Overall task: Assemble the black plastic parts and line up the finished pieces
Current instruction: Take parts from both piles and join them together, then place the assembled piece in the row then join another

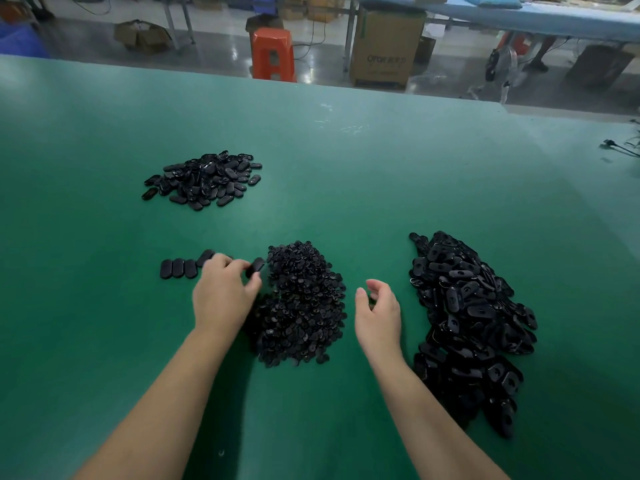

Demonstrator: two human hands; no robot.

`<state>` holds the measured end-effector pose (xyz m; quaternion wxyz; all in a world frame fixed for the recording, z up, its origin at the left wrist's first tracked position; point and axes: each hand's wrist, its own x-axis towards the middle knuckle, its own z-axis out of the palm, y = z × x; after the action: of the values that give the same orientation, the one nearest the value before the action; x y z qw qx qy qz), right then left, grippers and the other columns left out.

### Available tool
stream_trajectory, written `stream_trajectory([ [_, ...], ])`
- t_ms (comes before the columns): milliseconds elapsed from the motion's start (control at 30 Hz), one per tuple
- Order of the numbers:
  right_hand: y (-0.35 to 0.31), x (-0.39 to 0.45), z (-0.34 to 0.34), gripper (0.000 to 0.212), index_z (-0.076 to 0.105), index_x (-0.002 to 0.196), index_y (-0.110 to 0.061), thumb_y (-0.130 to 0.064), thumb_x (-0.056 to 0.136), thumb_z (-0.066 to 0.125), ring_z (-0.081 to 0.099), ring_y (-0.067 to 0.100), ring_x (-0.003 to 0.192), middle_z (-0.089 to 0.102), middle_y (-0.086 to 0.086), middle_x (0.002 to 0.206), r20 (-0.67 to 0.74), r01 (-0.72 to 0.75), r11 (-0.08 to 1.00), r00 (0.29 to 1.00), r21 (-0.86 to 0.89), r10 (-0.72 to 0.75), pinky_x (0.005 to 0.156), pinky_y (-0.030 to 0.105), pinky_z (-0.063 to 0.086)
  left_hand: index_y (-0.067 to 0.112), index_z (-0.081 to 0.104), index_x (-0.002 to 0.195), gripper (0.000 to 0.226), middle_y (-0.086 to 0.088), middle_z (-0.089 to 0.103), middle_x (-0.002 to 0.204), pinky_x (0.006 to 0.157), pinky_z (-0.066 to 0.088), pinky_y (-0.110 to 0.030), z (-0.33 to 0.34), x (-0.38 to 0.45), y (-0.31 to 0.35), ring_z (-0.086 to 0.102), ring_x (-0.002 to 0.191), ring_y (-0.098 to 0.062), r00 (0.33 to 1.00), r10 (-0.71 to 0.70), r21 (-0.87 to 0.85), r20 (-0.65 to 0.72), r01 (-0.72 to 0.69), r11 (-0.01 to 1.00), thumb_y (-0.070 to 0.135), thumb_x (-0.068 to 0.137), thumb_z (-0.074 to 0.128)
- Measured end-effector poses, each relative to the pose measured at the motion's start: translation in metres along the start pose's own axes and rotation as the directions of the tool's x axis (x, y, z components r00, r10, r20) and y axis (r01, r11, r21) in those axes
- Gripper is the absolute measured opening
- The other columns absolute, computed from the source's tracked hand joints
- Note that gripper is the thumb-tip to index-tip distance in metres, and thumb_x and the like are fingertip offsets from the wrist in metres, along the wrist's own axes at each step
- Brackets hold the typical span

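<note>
My left hand (225,292) pinches a black oval piece (255,267) between thumb and fingertips, just right of a short row of finished black pieces (178,268) on the green table (346,188). A heap of small black inserts (301,306) lies between my hands. My right hand (379,311) hovers with loosely curled fingers between that heap and a long pile of larger black shells (464,323); something small and dark shows by its fingers, but whether it holds it is unclear.
Another pile of black oval pieces (204,178) sits farther back on the left. Beyond the table's far edge stand an orange stool (273,53) and a cardboard box (386,46). Cables (620,145) lie at the right edge.
</note>
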<state>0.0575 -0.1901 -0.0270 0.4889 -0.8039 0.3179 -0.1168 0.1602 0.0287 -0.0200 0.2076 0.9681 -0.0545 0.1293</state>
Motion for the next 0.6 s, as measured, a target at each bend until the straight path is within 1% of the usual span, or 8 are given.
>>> stream_trajectory([
  [67, 0.002, 0.003, 0.006, 0.032, 0.055, 0.133, -0.017, -0.03, 0.104, 0.052, 0.043, 0.016, 0.129, 0.057, -0.004, 0.131, -0.037, 0.029, 0.996, 0.999, -0.081, -0.032, 0.111, 0.035, 0.035, 0.008, 0.077, 0.103, 0.032, -0.007, 0.06, 0.104, 0.067, 0.05, -0.037, 0.007, 0.004, -0.016, 0.051, 0.103, -0.027, 0.998, -0.031, 0.081, 0.046, 0.027, 0.996, 0.036, 0.089, 0.073],
  [200, 0.006, 0.008, 0.012, 0.031, 0.058, 0.131, -0.018, -0.033, 0.103, 0.051, 0.041, 0.015, 0.126, 0.06, -0.005, 0.13, -0.068, 0.083, 0.975, 0.993, -0.207, -0.099, 0.103, 0.03, 0.034, 0.007, 0.079, 0.094, 0.033, -0.014, 0.064, 0.108, 0.083, 0.047, -0.047, 0.011, 0.009, -0.029, 0.052, 0.101, -0.039, 1.0, 0.011, 0.163, 0.027, -0.016, 0.986, 0.036, 0.081, 0.082],
  [300, 0.008, 0.012, 0.012, 0.029, 0.059, 0.128, -0.019, -0.033, 0.103, 0.051, 0.044, 0.015, 0.122, 0.062, -0.007, 0.126, -0.08, 0.097, 0.963, 0.989, -0.252, -0.121, 0.097, 0.03, 0.036, 0.011, 0.076, 0.11, 0.041, -0.017, 0.061, 0.125, 0.094, 0.042, -0.051, 0.011, 0.012, -0.035, 0.05, 0.116, -0.04, 0.999, 0.05, 0.187, 0.017, -0.052, 0.981, 0.04, 0.082, 0.081],
  [367, 0.01, 0.013, 0.012, 0.026, 0.06, 0.125, -0.019, -0.031, 0.104, 0.05, 0.046, 0.013, 0.117, 0.064, -0.008, 0.121, -0.097, 0.117, 0.956, 0.984, -0.269, -0.147, 0.092, 0.029, 0.039, 0.019, 0.068, 0.129, 0.049, -0.019, 0.05, 0.146, 0.109, 0.032, -0.053, 0.01, 0.012, -0.041, 0.039, 0.138, -0.037, 0.993, 0.085, 0.203, 0.085, -0.101, 0.974, 0.048, 0.089, 0.07],
  [433, 0.012, 0.013, 0.013, 0.025, 0.061, 0.124, -0.019, -0.029, 0.104, 0.05, 0.048, 0.012, 0.113, 0.065, -0.009, 0.118, -0.111, 0.141, 0.948, 0.978, -0.285, -0.179, 0.087, 0.027, 0.039, 0.03, 0.053, 0.145, 0.056, -0.016, 0.033, 0.161, 0.12, 0.016, -0.049, 0.01, 0.01, -0.049, 0.021, 0.152, -0.03, 0.973, 0.104, 0.224, 0.204, -0.15, 0.963, 0.06, 0.097, 0.048],
  [500, 0.012, 0.012, 0.014, 0.024, 0.061, 0.123, -0.02, -0.028, 0.104, 0.05, 0.049, 0.011, 0.112, 0.065, -0.01, 0.116, -0.118, 0.148, 0.944, 0.975, -0.296, -0.19, 0.086, 0.027, 0.04, 0.037, 0.038, 0.153, 0.065, -0.01, 0.022, 0.166, 0.124, 0.003, -0.047, 0.008, 0.006, -0.056, 0.011, 0.155, -0.022, 0.948, 0.114, 0.218, 0.299, -0.184, 0.958, 0.067, 0.097, 0.025],
  [533, 0.012, 0.012, 0.015, 0.024, 0.062, 0.122, -0.02, -0.028, 0.104, 0.05, 0.049, 0.011, 0.111, 0.064, -0.01, 0.115, -0.12, 0.149, 0.943, 0.974, -0.297, -0.192, 0.086, 0.027, 0.041, 0.039, 0.034, 0.155, 0.069, -0.008, 0.02, 0.167, 0.125, 0.0, -0.047, 0.007, 0.004, -0.059, 0.009, 0.156, -0.02, 0.94, 0.124, 0.214, 0.319, -0.199, 0.956, 0.069, 0.095, 0.017],
  [600, 0.012, 0.012, 0.015, 0.023, 0.062, 0.122, -0.019, -0.027, 0.104, 0.05, 0.05, 0.012, 0.11, 0.065, -0.009, 0.113, -0.124, 0.155, 0.943, 0.972, -0.293, -0.198, 0.085, 0.028, 0.042, 0.042, 0.026, 0.157, 0.069, -0.009, 0.018, 0.167, 0.126, -0.002, -0.046, 0.005, 0.001, -0.064, 0.009, 0.156, -0.019, 0.934, 0.156, 0.221, 0.32, -0.234, 0.947, 0.069, 0.095, 0.012],
])
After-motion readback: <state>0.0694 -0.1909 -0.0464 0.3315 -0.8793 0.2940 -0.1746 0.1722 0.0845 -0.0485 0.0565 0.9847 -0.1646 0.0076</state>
